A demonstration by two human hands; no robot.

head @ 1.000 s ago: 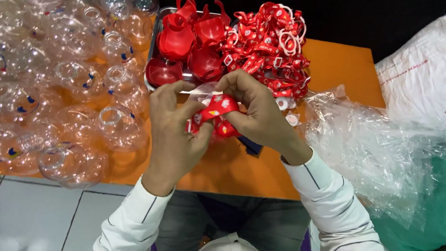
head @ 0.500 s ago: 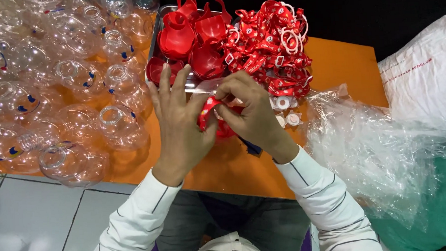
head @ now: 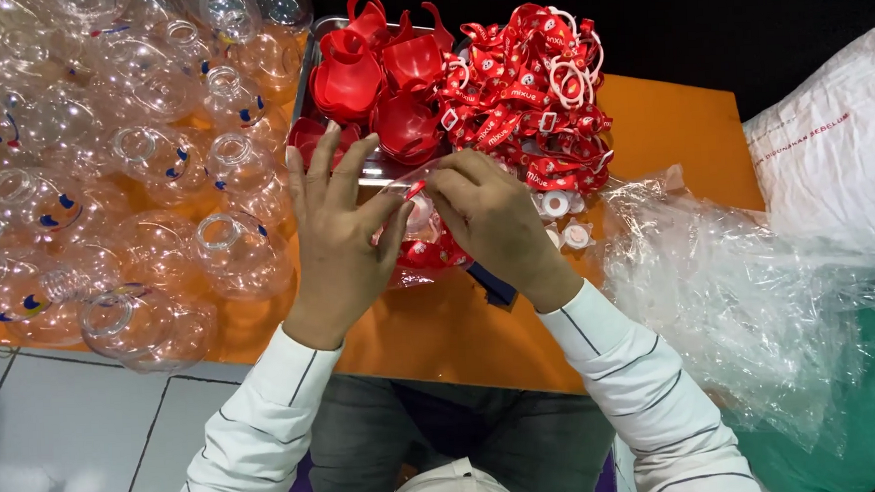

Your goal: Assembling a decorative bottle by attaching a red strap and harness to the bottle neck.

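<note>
Your left hand (head: 344, 235) is cupping a clear plastic globe (head: 419, 222) with red parts inside it, fingers spread wide and the palm wrapping its nine o'clock side so the slippery shell is not rolling. Your right hand (head: 490, 214) is closing over the globe from three o'clock, fingertips pinched together at its top on a thin red piece; what exactly that piece is, you cannot tell from here. The globe is sitting at the middle of the orange bench (head: 669, 133), just in front of the metal tray (head: 304, 80).

At twelve o'clock the tray is holding red plastic cups (head: 376, 72), kept close enough that you are reaching them without leaning. Just beside them, toward one o'clock, a heap of red straps (head: 539, 84) is lying, with small white caps (head: 564, 221) near your right wrist. From nine to eleven o'clock a pile of clear empty globes (head: 149, 180) is covering the bench, set apart from the red parts. At three to four o'clock crumpled clear plastic bags (head: 745, 301) are spilling off the bench edge, beside a white sack (head: 837, 150).
</note>
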